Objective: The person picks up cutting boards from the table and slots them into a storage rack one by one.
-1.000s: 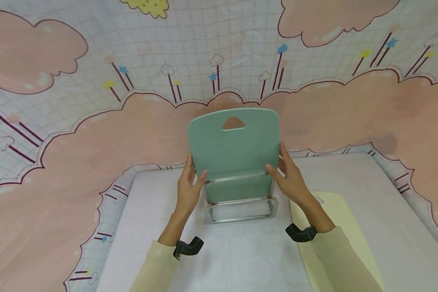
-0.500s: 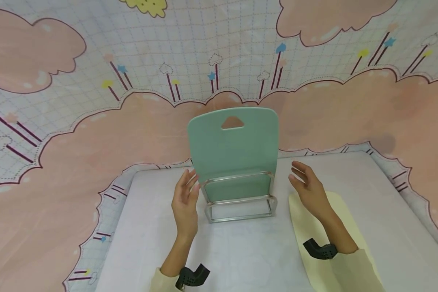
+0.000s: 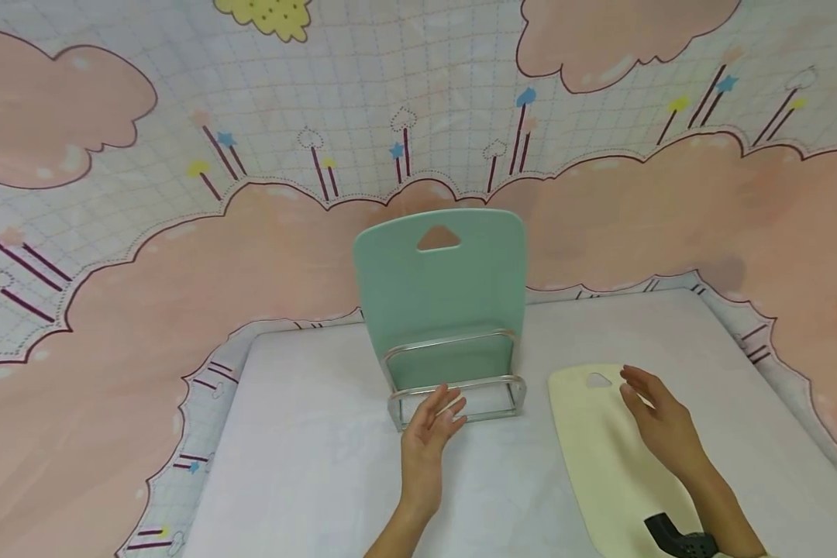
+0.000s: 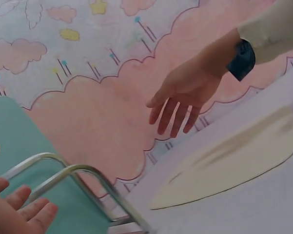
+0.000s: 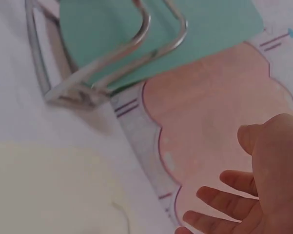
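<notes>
A green cutting board [image 3: 439, 287] stands upright, leaning slightly back, in a metal rack [image 3: 460, 384] at the middle of the table. A pale yellow cutting board [image 3: 593, 442] lies flat to the right of the rack. My left hand [image 3: 425, 457] is in front of the rack, fingers loosely bent, holding nothing. Over the upper right part of the yellow board hovers my right hand [image 3: 666, 426], also holding nothing. In the left wrist view the right hand [image 4: 187, 92] hangs above the yellow board, apart from it.
A white-covered table [image 3: 307, 449] carries the rack and both boards. Behind it hangs a patterned cloth [image 3: 286, 240] with pink clouds, which also shows along the table's left and right sides.
Both hands have let go of the green board, which stays standing in the rack. The left hand has come down and right, in front of the rack; the right hand has moved right over the yellow board.
</notes>
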A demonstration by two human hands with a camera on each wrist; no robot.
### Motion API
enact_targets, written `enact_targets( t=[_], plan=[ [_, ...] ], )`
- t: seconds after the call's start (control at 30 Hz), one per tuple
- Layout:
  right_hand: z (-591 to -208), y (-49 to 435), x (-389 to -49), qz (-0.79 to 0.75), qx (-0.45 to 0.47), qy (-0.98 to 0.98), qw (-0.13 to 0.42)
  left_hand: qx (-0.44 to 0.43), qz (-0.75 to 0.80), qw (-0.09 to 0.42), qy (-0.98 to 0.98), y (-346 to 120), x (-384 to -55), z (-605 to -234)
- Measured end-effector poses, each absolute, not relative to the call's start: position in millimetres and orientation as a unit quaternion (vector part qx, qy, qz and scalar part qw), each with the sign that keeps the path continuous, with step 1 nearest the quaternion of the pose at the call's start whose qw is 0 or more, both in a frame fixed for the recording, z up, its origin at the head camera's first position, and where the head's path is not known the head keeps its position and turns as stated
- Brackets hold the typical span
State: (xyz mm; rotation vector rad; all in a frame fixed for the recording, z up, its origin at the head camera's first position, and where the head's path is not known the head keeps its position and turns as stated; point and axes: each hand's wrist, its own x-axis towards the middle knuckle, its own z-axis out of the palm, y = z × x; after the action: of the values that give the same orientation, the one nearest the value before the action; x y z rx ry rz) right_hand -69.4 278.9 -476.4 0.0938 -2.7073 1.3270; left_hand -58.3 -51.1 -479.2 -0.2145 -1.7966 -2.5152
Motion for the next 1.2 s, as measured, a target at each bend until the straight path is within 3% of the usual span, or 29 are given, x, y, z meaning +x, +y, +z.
enact_targets(
  t=[0.57, 0.9, 1.2],
  plan=[
    [-515.7, 331.1, -28.4, 0.435, -0.114, -0.888, -0.093, 0.03, -0.811, -0.102, -0.575, 18.5, -42.5, -530.0],
    [-529.5, 336.2, -28.5, 0.425, -0.114, -0.895, -0.075, -0.011, -0.779, -0.127, -0.614, 49.6, -45.8, -549.8],
    [-533.8, 347.2, -34.0, 0.439, -0.111, -0.886, -0.1, 0.002, -0.776, -0.166, -0.608, 74.9, -52.4, -552.3]
  ],
)
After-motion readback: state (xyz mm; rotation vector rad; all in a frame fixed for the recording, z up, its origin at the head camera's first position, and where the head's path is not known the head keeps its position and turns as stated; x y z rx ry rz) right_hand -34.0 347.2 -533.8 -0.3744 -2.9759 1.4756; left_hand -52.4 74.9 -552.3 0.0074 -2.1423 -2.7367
